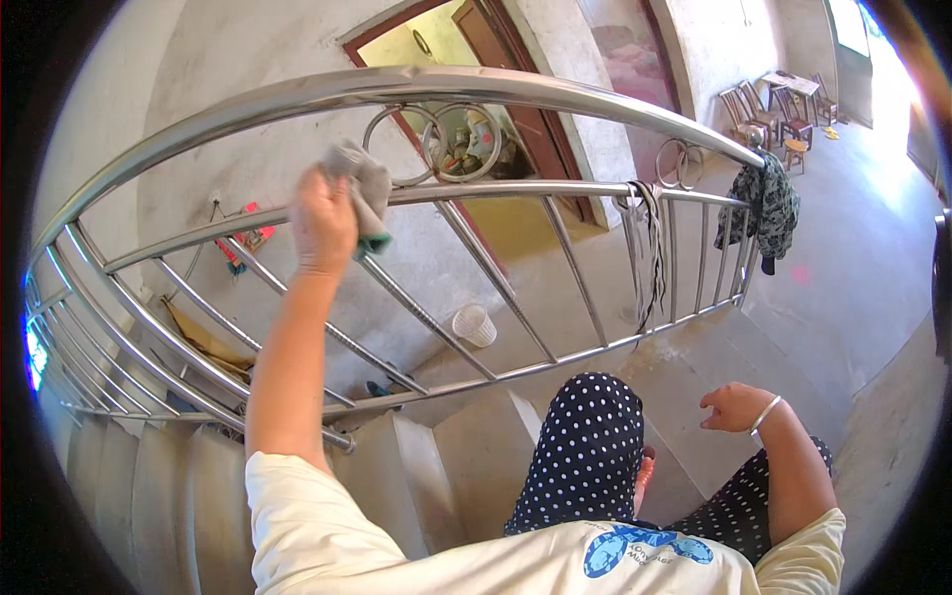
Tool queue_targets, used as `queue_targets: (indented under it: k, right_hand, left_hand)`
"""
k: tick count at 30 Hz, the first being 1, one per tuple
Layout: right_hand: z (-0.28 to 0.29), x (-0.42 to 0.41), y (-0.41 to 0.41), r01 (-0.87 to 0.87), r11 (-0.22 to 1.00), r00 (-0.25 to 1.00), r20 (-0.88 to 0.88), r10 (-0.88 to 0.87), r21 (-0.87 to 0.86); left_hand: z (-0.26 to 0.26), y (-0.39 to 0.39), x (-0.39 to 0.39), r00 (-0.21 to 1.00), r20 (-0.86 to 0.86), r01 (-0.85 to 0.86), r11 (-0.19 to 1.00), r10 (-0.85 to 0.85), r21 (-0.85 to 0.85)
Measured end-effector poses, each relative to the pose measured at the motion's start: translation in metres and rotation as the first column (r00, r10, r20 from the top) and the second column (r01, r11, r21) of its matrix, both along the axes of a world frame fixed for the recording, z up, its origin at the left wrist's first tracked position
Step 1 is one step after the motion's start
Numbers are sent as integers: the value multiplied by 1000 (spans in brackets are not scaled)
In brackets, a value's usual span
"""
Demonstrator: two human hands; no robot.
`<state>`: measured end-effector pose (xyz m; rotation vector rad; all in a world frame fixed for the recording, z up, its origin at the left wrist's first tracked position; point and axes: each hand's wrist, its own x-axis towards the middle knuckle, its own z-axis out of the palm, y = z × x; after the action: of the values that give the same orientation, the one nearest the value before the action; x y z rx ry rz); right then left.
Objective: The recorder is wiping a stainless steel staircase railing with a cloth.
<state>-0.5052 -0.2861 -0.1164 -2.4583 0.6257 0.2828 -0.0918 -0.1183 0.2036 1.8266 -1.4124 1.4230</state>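
My left hand [325,219] is raised, its fingers closed on a grey cloth [360,175] with a green edge. The cloth lies against the middle rail [513,190] of a stainless steel stair railing, left of the welded ring ornaments [462,141]. Above it curves the thick top handrail [476,83]. Lower right, my right hand [732,407] hangs beside my knee with bent fingers and nothing in it, a light bangle [765,414] on the wrist. It touches no part of the railing.
Concrete steps [424,461] descend beside the railing. Dark cords [653,245] and a camouflage garment [766,204] hang on it. Beyond the bars stands a white wastebasket [474,326]. Wooden chairs [751,108] and a small table [792,82] are at the far right, near a bright doorway.
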Motion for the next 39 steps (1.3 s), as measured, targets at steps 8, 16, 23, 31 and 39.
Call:
queue_targets:
  k: [8,16,23,31,39]
  right_hand:
    - [-16,-16,-5,10,1000,1000,-16,-10,-2]
    - [-4,-16,-2,-4,998,998,55,8,-58]
    - [13,-16,15,16,998,1000,-11,-16,-56]
    - [5,-20,26,-14,996,997,73,20,-91]
    - [34,-22,32,-56,998,998,10,57,-27]
  left_hand:
    - [158,-4,8,866,368,-238,927,338,-290]
    - [91,-147,-54,894,148,-445,879,423,174]
    - [24,-253,-103,947,101,-317,853,304,415]
    - [-40,-345,-153,981,41,-180,799,191,574]
    - [-106,-424,-189,999,34,-21,794,0,608]
